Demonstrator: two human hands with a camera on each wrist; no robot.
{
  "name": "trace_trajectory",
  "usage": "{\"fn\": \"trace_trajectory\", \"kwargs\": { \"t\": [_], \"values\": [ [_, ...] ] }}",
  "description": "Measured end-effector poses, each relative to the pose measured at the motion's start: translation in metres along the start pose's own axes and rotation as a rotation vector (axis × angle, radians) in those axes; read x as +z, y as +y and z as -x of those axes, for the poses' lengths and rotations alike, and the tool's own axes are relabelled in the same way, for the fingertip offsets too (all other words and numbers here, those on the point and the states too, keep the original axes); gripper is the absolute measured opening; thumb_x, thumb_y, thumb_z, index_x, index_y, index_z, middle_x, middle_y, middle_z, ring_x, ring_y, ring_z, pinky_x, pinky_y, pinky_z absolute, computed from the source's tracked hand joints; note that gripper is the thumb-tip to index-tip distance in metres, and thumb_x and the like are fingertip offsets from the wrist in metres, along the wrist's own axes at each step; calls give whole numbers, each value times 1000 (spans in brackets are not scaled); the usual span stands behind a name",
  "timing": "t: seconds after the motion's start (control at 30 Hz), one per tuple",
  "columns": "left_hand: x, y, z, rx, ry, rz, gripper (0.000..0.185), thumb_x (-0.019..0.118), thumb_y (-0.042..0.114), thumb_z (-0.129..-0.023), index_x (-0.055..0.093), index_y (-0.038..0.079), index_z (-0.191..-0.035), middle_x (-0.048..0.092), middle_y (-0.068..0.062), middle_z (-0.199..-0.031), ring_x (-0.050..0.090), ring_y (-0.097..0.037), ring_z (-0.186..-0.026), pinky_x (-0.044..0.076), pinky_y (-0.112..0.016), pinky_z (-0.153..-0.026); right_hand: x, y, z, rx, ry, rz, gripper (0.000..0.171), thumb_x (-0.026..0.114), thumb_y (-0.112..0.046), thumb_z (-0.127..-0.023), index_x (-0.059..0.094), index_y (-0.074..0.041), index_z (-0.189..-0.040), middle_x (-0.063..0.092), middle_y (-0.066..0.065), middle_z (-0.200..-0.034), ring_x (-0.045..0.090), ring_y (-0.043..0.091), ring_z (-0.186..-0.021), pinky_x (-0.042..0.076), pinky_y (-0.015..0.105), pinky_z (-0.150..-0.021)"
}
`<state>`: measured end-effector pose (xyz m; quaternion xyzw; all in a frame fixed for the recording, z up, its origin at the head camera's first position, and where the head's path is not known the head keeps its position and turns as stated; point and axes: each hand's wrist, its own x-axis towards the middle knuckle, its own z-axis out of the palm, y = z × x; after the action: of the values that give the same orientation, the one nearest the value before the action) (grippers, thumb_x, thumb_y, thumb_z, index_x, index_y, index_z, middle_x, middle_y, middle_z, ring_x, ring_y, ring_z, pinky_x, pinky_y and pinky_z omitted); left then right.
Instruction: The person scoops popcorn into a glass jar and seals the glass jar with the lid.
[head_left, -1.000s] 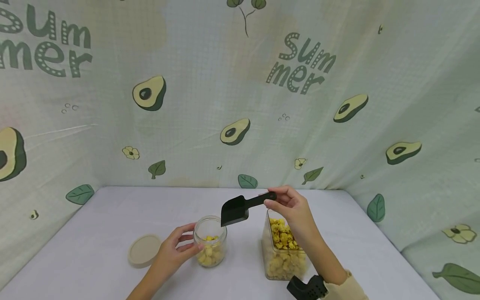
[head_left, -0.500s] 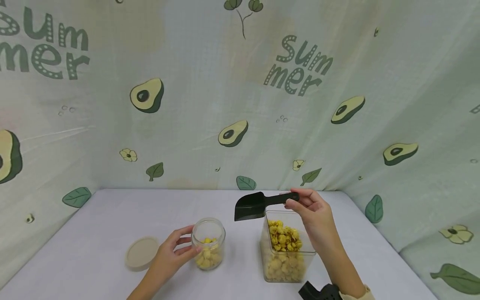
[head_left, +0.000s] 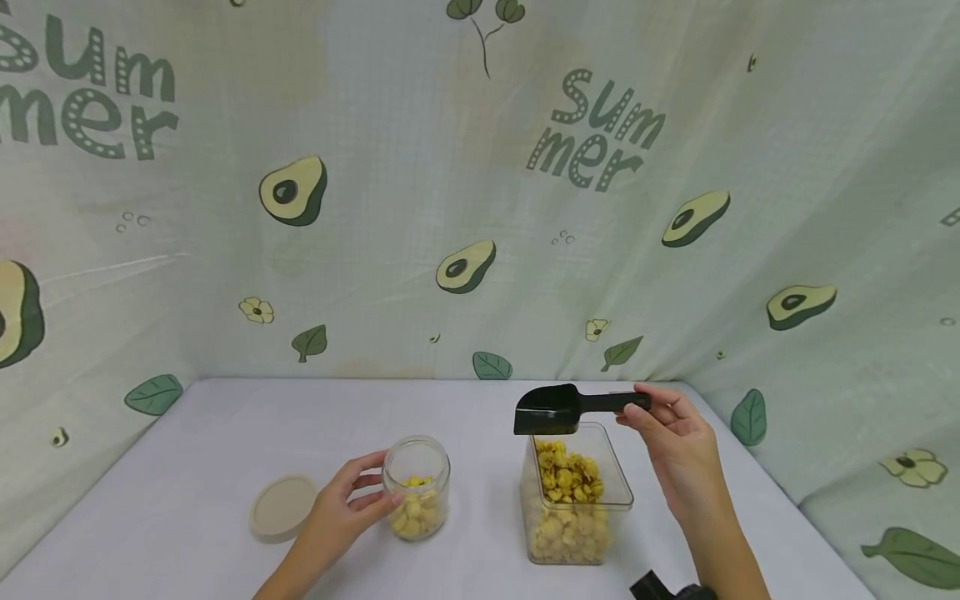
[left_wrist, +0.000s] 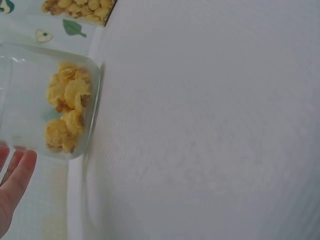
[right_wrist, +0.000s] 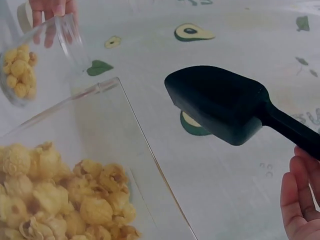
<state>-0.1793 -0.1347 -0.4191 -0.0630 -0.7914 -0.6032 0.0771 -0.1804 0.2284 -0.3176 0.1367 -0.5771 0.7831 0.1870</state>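
Note:
My right hand (head_left: 678, 442) pinches the end of a black scoop's handle. The black scoop (head_left: 551, 410) hovers over the back rim of a clear square container (head_left: 615, 492), its blade pointing left. Yellow popcorn (head_left: 567, 475) partly fills that container. From the left side, my left hand (head_left: 348, 500) holds a round glass jar (head_left: 415, 454) between thumb and fingers; the jar stands upright on the table. A small layer of popcorn (left_wrist: 67, 107) lies at the jar's bottom in the left wrist view. In the right wrist view the scoop's inside is hidden.
A beige round lid (head_left: 283, 508) lies on the white table (head_left: 337, 417), left of the jar and beside my left hand. Behind the table hangs a curtain (head_left: 375, 233) printed with avocados and leaves. A black wrist device (head_left: 671, 590) shows at my right wrist.
My right hand has carried the scoop rightward, from beside the jar to over the container, and the blade has become more level. My left hand stays at the jar.

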Motion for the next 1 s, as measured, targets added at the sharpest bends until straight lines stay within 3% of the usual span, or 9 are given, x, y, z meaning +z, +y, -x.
{"fn": "trace_trajectory", "kwargs": {
  "t": [0.37,0.7,1.0],
  "values": [
    [1,4,1,9,-11,16,53,75,14,-77,54,8,-125,52,-10,-129,56,-17,-105,54,-25,-86,-23,-3,2,-48,40,-67,27,50,13,-88,62,-3,-108,70,2,-90,67,16,-77,54,21,-82],
    [-1,4,1,24,-24,14,54,75,12,-77,53,7,-126,52,-11,-129,55,-5,-101,53,-24,-86,-40,-3,2,-88,72,-147,28,48,15,-88,63,1,-107,71,6,-87,68,17,-76,55,22,-80],
    [-5,4,4,6,-60,8,57,75,14,-78,50,10,-130,50,-10,-130,54,-10,-105,53,-26,-88,-52,-5,4,-109,81,-196,29,47,17,-88,61,5,-110,71,9,-92,68,19,-79,55,23,-81]
  ]
}}
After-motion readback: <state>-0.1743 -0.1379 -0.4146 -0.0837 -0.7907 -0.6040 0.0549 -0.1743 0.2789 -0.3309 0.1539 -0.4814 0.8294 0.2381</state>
